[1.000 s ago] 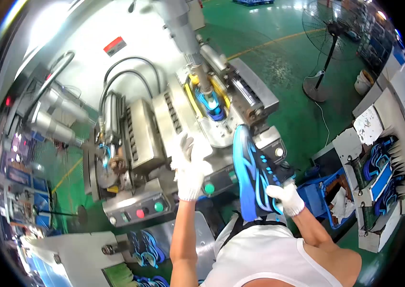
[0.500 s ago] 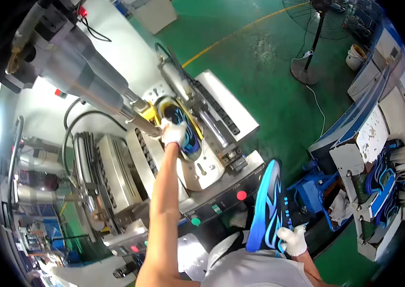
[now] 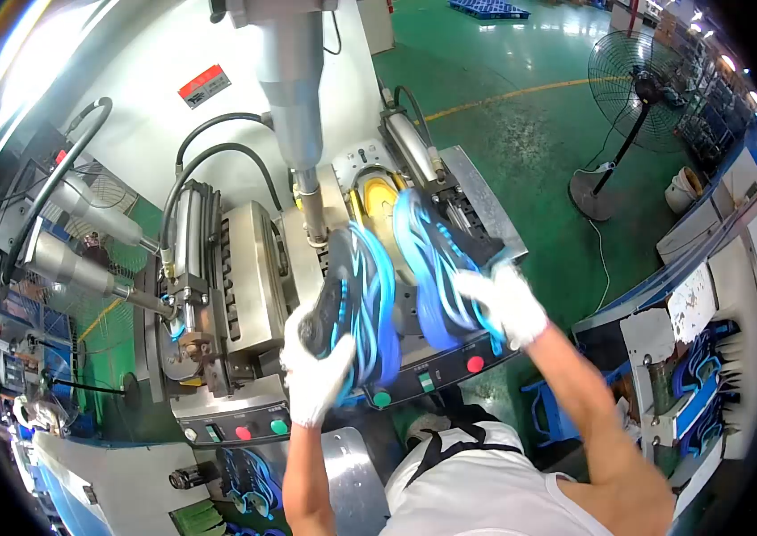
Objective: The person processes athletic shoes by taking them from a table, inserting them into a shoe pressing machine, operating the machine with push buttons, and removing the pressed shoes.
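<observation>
Gripping one shoe [image 3: 363, 304] in our left hand [image 3: 317, 364], with gloved fingers clamped around it, we hold the other shoe [image 3: 439, 272] in our right hand [image 3: 504, 304], likewise clamped. Both shoes are upright in front of the press [image 3: 407, 308], side by side, the right one near its yellow mold [image 3: 379, 204]. A red button [image 3: 475, 364] shows below the right shoe.
</observation>
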`<state>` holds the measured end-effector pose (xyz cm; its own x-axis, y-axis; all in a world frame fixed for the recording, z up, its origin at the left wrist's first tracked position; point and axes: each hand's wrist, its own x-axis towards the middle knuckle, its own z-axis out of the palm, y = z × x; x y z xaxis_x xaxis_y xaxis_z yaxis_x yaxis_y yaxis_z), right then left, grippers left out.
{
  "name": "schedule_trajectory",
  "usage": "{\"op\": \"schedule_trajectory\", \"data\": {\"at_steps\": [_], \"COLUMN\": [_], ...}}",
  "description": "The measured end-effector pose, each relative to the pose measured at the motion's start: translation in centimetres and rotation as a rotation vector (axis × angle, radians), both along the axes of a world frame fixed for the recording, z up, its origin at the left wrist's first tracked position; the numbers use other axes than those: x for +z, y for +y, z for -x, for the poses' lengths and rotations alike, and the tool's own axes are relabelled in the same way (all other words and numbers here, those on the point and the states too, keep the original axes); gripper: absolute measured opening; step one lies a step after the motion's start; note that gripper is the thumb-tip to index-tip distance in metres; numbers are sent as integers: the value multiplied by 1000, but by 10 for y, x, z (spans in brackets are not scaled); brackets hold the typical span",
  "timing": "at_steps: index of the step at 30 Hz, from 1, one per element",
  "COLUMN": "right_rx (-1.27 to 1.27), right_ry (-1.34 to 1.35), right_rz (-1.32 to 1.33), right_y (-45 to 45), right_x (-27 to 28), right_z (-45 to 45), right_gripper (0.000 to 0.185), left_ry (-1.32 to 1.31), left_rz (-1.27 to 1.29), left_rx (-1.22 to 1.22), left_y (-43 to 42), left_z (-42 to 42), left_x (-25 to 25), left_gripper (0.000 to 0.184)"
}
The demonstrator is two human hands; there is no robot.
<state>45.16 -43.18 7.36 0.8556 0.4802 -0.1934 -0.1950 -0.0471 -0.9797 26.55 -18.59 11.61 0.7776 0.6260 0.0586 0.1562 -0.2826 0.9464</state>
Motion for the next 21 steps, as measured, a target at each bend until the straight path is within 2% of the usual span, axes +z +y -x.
{"op": "schedule_trajectory", "data": {"at_steps": [1, 2, 3, 4, 5, 6, 7, 8, 9, 10, 12, 13, 14, 15, 16, 17, 18, 19, 20, 21], "right_rx": [52, 97, 170, 250, 205, 152, 121, 87, 110, 55, 162, 70, 52, 55, 50, 146, 281, 305, 329, 94], "right_ry": [119, 240, 173, 105, -145, -402, -617, -834, -754, -923, -705, -849, -828, -773, -724, -690, -527, -427, -337, -586], "right_rz": [-58, -107, -24, 57, 480, 896, 954, 1002, 1003, 1034, 963, 987, 977, 958, 940, 982, 970, 845, 718, 853], "right_y": [31, 61, 94, 126, 156, 186, 209, 227, 229, 221, 222, 222, 224, 222, 220, 218, 206, 197, 193, 192], "right_x": [20, 41, -14, -62, -56, -53, -104, -155, -152, -170, -152, -165, -156, -144, -130, -121, -79, -81, -80, -56], "right_z": [-24, -47, -100, -141, -147, -146, -157, -170, -166, -158, -171, -163, -166, -158, -154, -156, -142, -150, -162, -144], "right_gripper": [34, 29, 33, 36, 39, 42, 48, 54, 50, 45, 41, 41, 42, 42, 43, 51, 67, 73, 80, 91], "left_ry": [24, 49, 157, 120, 341, 378, 455, 514, 487, 572, 635, 697, 754, 837, 815, 886, 954, 890, 962, 995], "left_rz": [-189, -261, -247, -307, -98, -113, -75, -29, -184, -53, -112, 0, 120, 11, -67, 23, 119, -101, -126, -27], "left_rx": [5, -37, -22, -35, 35, 57, 90, 186, 246, 395, 547, 728, 906, 878, 905, 991, 1074, 1082, 1074, 1024], "left_y": [3, 11, 5, 6, -5, -11, -20, -34, -46, -57, -75, -82, -88, -88, -90, -89, -90, -96, -96, -88], "left_z": [36, 75, 107, 143, 175, 210, 235, 264, 296, 339, 365, 368, 369, 371, 384, 397, 404, 401, 401, 406], "left_x": [-5, -20, -14, -36, -33, -50, -50, -59, -81, -104, -135, -160, -183, -196, -238, -284, -317, -325, -329, -332], "left_gripper": [64, 68, 69, 69, 69, 71, 74, 64, 59, 62, 65, 69, 74, 71, 72, 73, 75, 79, 85, 88]}}
